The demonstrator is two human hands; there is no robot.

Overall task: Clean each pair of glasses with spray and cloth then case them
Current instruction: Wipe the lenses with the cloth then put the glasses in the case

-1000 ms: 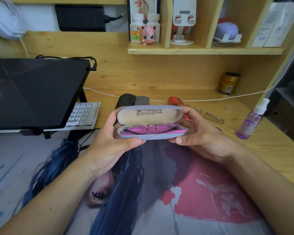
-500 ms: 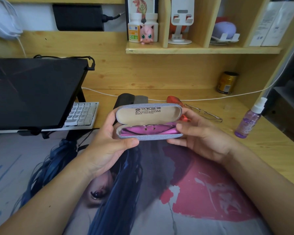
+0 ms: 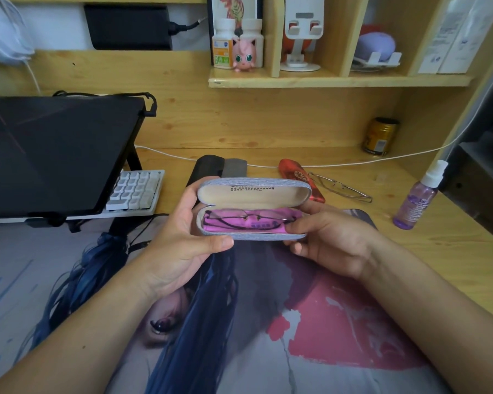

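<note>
Both hands held open grey case [image 3: 251,211] above desk mat: left hand [image 3: 188,240] wrapped its left end, right hand [image 3: 325,240] its right. Glasses [image 3: 248,220] lay inside on pink cloth [image 3: 268,223]. Casing step, probably; next you needed lid shut. 1 more pair [image 3: 339,187] waited by spray bottle [image 3: 416,200].

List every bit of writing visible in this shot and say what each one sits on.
Nothing can be quoted with confidence.
Grey glasses case, inside of the lid: two lines of small black print, too blurred to read.
Pink cloth under the cased glasses: a small dark mark, unreadable.
Spray bottle: purple label, blurred.
White pill bottle: label too small.
Gold can: print unreadable.
</note>
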